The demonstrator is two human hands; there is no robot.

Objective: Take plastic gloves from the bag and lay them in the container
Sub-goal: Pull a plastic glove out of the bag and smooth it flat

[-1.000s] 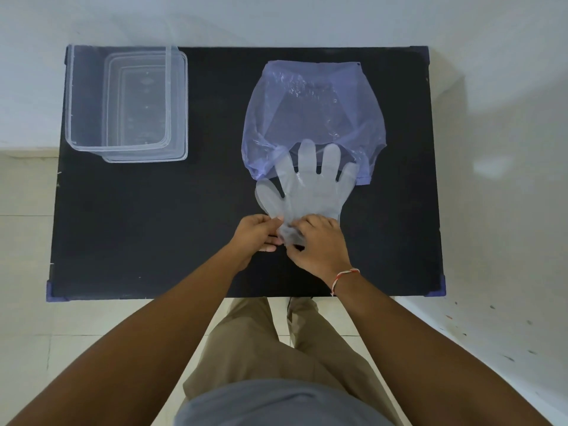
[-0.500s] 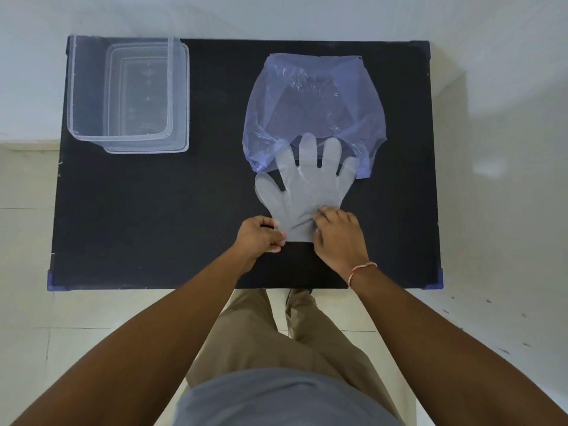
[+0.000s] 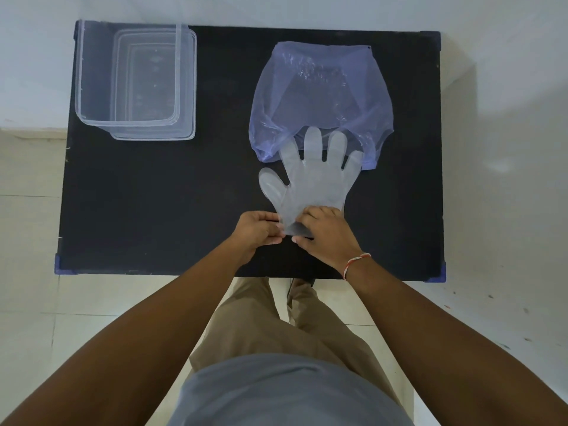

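A clear plastic glove (image 3: 313,179) lies flat on the black table (image 3: 153,195), its fingertips overlapping the open mouth of a pale purple plastic bag (image 3: 319,93). My left hand (image 3: 256,230) pinches the glove's cuff at its left corner. My right hand (image 3: 327,233) presses on and grips the cuff from the right, and a bit of the cuff is lifted between the two hands. The clear rectangular container (image 3: 129,78) stands at the table's far left corner, apart from both hands, with nothing visible inside.
A clear lid (image 3: 186,87) lies under or behind the container, sticking out at its right and near sides. The table's near edge (image 3: 153,273) runs just below my wrists. White wall and tiled floor surround the table.
My hands, spread apart on the cuff half a second ago, have come back together at the glove's cuff. The glove stays half out of the bag.
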